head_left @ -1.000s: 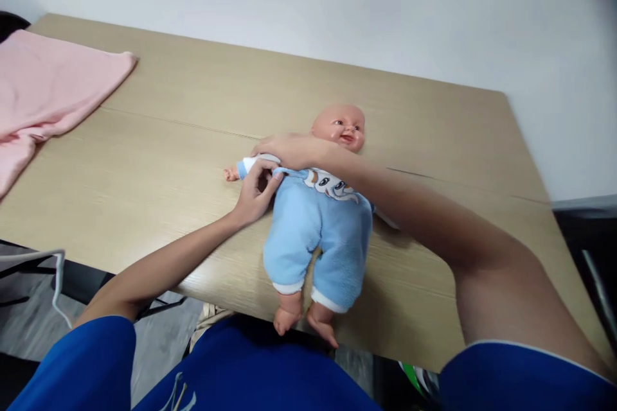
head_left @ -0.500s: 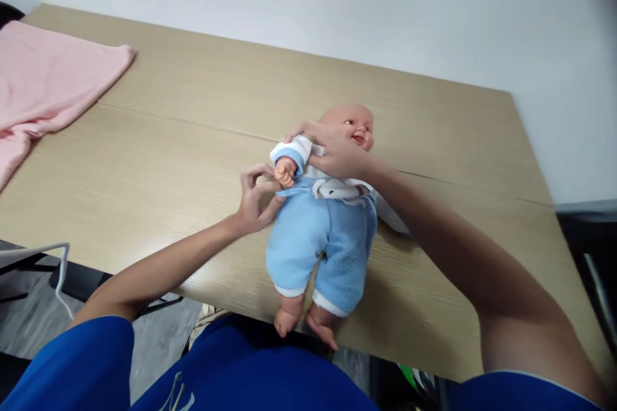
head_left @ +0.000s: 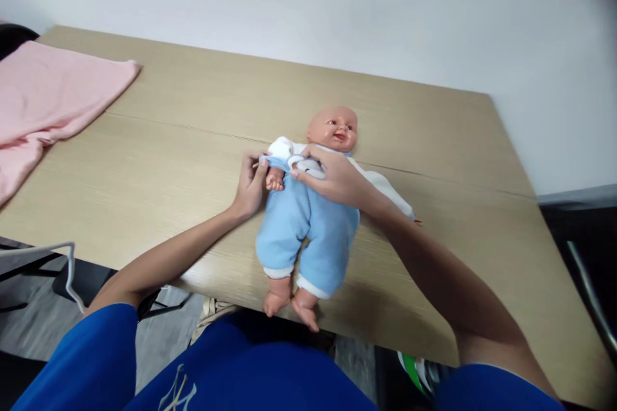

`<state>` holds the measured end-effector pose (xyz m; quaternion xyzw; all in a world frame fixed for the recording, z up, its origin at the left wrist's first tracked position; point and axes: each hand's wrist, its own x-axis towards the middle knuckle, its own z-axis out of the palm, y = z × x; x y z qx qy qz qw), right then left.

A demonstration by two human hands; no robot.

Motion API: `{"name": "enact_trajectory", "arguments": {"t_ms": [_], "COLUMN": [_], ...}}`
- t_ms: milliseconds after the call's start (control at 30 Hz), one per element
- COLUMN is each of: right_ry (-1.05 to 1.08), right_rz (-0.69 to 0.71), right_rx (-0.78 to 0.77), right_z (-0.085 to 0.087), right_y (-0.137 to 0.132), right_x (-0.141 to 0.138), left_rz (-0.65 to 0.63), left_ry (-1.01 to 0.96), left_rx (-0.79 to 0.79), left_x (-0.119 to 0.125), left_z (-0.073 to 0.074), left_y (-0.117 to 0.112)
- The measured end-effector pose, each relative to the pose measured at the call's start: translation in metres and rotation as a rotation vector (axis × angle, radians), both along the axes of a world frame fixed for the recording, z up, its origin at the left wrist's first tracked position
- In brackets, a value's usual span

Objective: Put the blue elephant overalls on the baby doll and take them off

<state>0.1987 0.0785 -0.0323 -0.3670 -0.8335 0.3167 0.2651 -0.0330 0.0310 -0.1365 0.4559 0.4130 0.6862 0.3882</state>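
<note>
The doll lies on its back on the table, its feet by the near edge. Its body is inside a soft blue and white suit. Beside the doll's bent arm, the left hand pinches the blue cuff. Over the doll's chest, the right hand has its fingers curled at the cloth; I can't tell how tightly. A pink cloth lies well left of the doll.

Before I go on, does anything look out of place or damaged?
Nothing looks spilled or broken. The cloth is bunched along one side instead of flat, and the feet of the doll reach the near edge of the table, which looks slightly precarious.
</note>
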Motion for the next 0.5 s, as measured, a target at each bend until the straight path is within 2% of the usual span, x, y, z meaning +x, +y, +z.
{"name": "enact_trajectory", "arguments": {"t_ms": [100, 200, 367, 500], "right_ry": [0.148, 0.24, 0.38, 0.422], "right_rz": [-0.053, -0.053, -0.077, -0.068], "right_rx": [-0.164, -0.239, -0.296, -0.374], "right_z": [-0.013, -0.024, -0.036, -0.043], "right_y": [0.011, 0.025, 0.035, 0.037], "right_x": [-0.007, -0.013, -0.012, -0.009], "left_rz": [-0.139, -0.228, -0.21, -0.316], "left_ry": [-0.122, -0.171, 0.01, 0.032], "left_rx": [-0.105, -0.204, -0.15, -0.209], "left_x": [-0.004, -0.007, -0.017, -0.022], "left_z": [-0.001, -0.003, 0.001, 0.007], "left_y": [0.019, 0.039, 0.052, 0.059]}}
